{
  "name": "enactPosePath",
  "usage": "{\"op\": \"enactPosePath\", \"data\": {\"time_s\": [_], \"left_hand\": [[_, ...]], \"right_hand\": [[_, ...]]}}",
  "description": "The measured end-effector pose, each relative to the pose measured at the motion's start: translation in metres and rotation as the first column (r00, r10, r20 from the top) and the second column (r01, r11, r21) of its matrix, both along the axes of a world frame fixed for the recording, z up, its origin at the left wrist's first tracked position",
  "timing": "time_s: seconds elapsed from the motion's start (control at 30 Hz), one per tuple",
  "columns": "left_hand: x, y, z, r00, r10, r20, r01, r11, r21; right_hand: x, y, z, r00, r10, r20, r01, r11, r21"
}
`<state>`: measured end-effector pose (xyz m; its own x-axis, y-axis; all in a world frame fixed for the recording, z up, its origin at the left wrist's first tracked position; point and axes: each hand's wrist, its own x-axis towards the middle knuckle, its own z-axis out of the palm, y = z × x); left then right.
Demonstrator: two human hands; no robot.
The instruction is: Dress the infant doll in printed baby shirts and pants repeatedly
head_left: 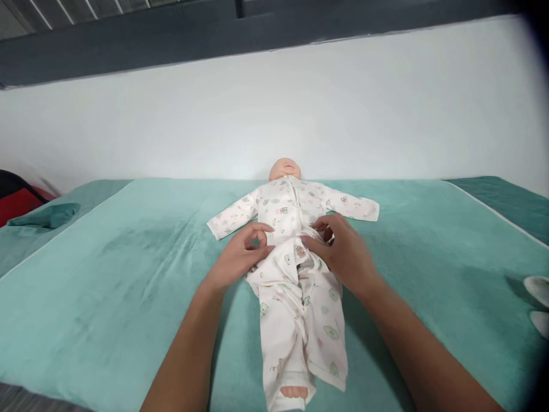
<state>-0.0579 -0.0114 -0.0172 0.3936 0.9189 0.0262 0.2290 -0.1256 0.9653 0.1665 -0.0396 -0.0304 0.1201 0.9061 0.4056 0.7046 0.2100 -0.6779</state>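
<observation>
A baby doll (285, 169) lies on its back, head toward the wall, in a white printed top (285, 209) with its sleeves spread out. Matching white trousers (283, 320) cover the legs, their waist wrinkled and the front partly gaping. My left hand (242, 252) rests at the waist on the left, thumb and forefinger apart on the fabric. On the other side my right hand (343, 249) has its fingers bent around the trouser waist, the thumb near the middle. Bare toes (294, 392) show at one trouser end; the other foot is hidden.
A teal padded cover (128, 286) spreads under the doll, with a white wall (171, 126) behind. A red and black item (19, 197) stands at the far left beside a bunched teal cloth (47, 216). White rounded objects (538, 290) lie at the right edge.
</observation>
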Motion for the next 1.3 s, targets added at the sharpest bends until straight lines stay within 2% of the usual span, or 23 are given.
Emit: {"op": "enactPosePath", "data": {"time_s": [0.13,0.2,0.27,0.33,0.43,0.5,0.57,0.63,0.7,0.77,0.83,0.87,0.93,1.0,1.03,1.07,1.1,1.13,1.17,1.2,1.23,1.27,1.3], "left_hand": [[-0.002,-0.001,-0.001,0.999,-0.039,0.012,0.039,0.999,-0.013],[-0.001,0.002,-0.006,0.999,-0.043,-0.020,0.043,0.999,0.016],[0.001,0.005,-0.013,0.998,0.003,-0.071,0.007,0.989,0.150],[0.005,0.009,-0.020,0.987,0.086,-0.137,-0.031,0.931,0.364],[0.012,0.012,-0.026,0.941,0.229,-0.248,-0.028,0.785,0.618],[0.017,0.012,-0.028,0.900,0.312,-0.306,-0.009,0.714,0.700],[0.020,0.011,-0.028,0.863,0.381,-0.332,-0.013,0.673,0.740],[0.022,0.012,-0.029,0.846,0.430,-0.315,-0.074,0.680,0.730],[0.022,0.014,-0.032,0.863,0.467,-0.194,-0.247,0.724,0.644],[0.016,0.020,-0.037,0.848,0.527,0.052,-0.493,0.750,0.442],[0.006,0.028,-0.042,0.724,0.623,0.296,-0.678,0.722,0.139],[0.000,0.032,-0.045,0.636,0.678,0.367,-0.728,0.685,-0.003],[-0.012,0.039,-0.047,0.456,0.786,0.418,-0.814,0.558,-0.161],[-0.018,0.041,-0.045,0.318,0.845,0.431,-0.924,0.379,-0.060],[-0.018,0.040,-0.043,0.300,0.844,0.446,-0.951,0.304,0.064],[-0.015,0.037,-0.040,0.338,0.827,0.450,-0.941,0.279,0.193],[-0.012,0.034,-0.037,0.429,0.798,0.422,-0.898,0.327,0.294],[-0.007,0.030,-0.034,0.556,0.750,0.357,-0.825,0.448,0.343],[-0.003,0.025,-0.030,0.692,0.670,0.268,-0.719,0.610,0.332],[0.001,0.021,-0.027,0.808,0.562,0.177,-0.589,0.761,0.273],[0.003,0.018,-0.023,0.888,0.448,0.101,-0.460,0.866,0.197],[0.005,0.015,-0.020,0.936,0.349,0.041,-0.351,0.927,0.131],[0.004,0.013,-0.017,0.962,0.272,-0.004,-0.271,0.959,0.088]], "right_hand": [[0.004,0.002,-0.001,0.979,-0.021,-0.204,0.010,0.999,-0.054],[0.007,0.005,-0.003,0.977,-0.036,-0.211,0.019,0.996,-0.085],[0.008,0.008,-0.004,0.991,-0.026,-0.130,0.013,0.994,-0.106],[0.007,0.007,-0.003,1.000,-0.011,-0.015,0.009,0.994,-0.106],[0.001,0.004,-0.001,0.986,-0.043,0.160,0.057,0.995,-0.081],[-0.007,0.001,0.001,0.954,-0.102,0.283,0.115,0.993,-0.033],[-0.014,0.000,0.001,0.913,-0.159,0.376,0.157,0.987,0.037],[-0.016,0.001,0.001,0.902,-0.189,0.389,0.169,0.982,0.086],[-0.008,0.005,0.002,0.942,-0.171,0.290,0.159,0.985,0.067],[0.015,0.011,0.003,0.983,-0.153,0.100,0.155,0.988,-0.010],[0.051,0.015,0.005,0.976,-0.213,-0.037,0.209,0.973,-0.100],[0.072,0.016,0.006,0.960,-0.279,-0.033,0.272,0.952,-0.139],[0.111,0.015,0.005,0.897,-0.412,0.162,0.441,0.861,-0.252],[0.135,0.011,0.004,0.834,-0.424,0.353,0.540,0.756,-0.369],[0.139,0.009,0.004,0.820,-0.418,0.392,0.558,0.737,-0.381],[0.137,0.007,0.005,0.831,-0.403,0.383,0.538,0.760,-0.366],[0.130,0.006,0.006,0.870,-0.367,0.329,0.470,0.818,-0.332],[0.119,0.005,0.007,0.925,-0.290,0.247,0.356,0.889,-0.289],[0.106,0.005,0.008,0.973,-0.170,0.156,0.205,0.948,-0.242],[0.092,0.005,0.009,0.997,-0.026,0.076,0.041,0.977,-0.208],[0.078,0.005,0.009,0.994,0.107,0.017,-0.102,0.976,-0.192],[0.067,0.005,0.009,0.976,0.215,-0.028,-0.216,0.957,-0.195],[0.059,0.004,0.009,0.956,0.286,-0.060,-0.292,0.933,-0.211]]}}
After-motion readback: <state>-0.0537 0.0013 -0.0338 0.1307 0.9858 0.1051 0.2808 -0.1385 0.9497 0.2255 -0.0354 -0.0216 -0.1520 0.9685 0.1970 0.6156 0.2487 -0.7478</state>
